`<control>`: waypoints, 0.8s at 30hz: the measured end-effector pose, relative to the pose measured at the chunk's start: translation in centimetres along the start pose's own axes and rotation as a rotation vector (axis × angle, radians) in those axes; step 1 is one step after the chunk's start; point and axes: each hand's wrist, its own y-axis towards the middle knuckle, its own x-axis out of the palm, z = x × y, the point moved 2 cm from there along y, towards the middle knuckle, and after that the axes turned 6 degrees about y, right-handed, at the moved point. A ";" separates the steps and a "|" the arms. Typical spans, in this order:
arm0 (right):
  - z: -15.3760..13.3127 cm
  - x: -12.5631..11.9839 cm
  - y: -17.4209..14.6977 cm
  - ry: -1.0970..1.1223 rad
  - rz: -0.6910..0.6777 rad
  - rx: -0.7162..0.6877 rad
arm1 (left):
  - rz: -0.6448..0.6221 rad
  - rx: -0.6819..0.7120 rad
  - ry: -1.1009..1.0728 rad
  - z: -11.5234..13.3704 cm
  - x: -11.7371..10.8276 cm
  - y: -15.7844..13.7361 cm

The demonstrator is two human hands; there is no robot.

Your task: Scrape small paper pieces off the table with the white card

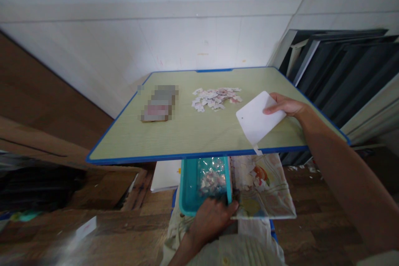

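My right hand is closed on a white card above the right side of the table, thumb on top. The card is tilted, with rounded corners and a small dark hole near one corner; a small white scrap is at its lower tip. To its left, a loose pile of small white and pinkish paper pieces lies on the table. Low in front of me, my left hand grips the near rim of a teal plastic tray, fingers partly hidden and blurred. Inside are clear plastic and small pieces.
The pale table has a blue edge. A pixelated, blurred-out object lies at its left. Below are white sheets and a flower-patterned sheet. Dark panels lean at right; a brown panel stands at left.
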 end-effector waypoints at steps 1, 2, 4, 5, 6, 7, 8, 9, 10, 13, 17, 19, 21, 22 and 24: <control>0.0 0.0 0.0 -0.001 -0.014 0.003 | 0.006 0.001 -0.002 0.0 0.0 0.0; 0.0 0.0 0.0 0.001 -0.026 0.005 | 0.007 0.002 -0.004 0.0 0.0 0.0; 0.1 0.0 0.0 0.004 -0.042 0.008 | 0.003 0.001 -0.008 0.0 0.1 0.0; 0.1 0.0 0.0 0.003 -0.044 0.008 | -0.003 -0.001 -0.008 -0.1 0.1 0.0; 0.1 0.0 -0.1 -0.001 -0.044 0.010 | -0.011 -0.003 -0.006 0.0 0.1 0.0; 0.1 -0.1 -0.1 -0.004 -0.043 0.012 | -0.018 -0.004 -0.003 0.0 0.1 0.0; 0.2 -0.1 -0.2 -0.006 -0.044 0.015 | -0.024 -0.004 0.002 0.0 0.1 0.0; 0.2 -0.1 -0.2 -0.004 -0.047 0.018 | -0.028 -0.005 0.008 0.0 0.0 0.0; 0.2 -0.1 -0.3 0.000 -0.049 0.019 | -0.032 -0.005 0.014 0.0 0.0 0.1; 0.2 -0.1 -0.3 0.029 -0.007 -0.015 | -0.032 -0.006 0.019 0.1 -0.1 0.1; 0.0 -0.5 -0.1 0.072 0.130 -0.119 | 0.005 -0.015 -0.002 0.1 0.1 0.2; 0.0 -0.6 0.1 0.061 0.134 -0.108 | 0.021 -0.008 -0.008 0.1 0.1 0.1; 0.1 -0.6 0.1 0.036 0.080 -0.057 | 0.030 0.001 -0.003 0.0 0.1 0.0; 0.2 -0.5 0.0 0.024 0.042 -0.028 | 0.032 0.005 -0.001 0.0 0.1 0.0; 0.3 -0.3 -0.2 0.009 -0.037 0.017 | 0.037 0.009 -0.003 0.0 0.0 -0.1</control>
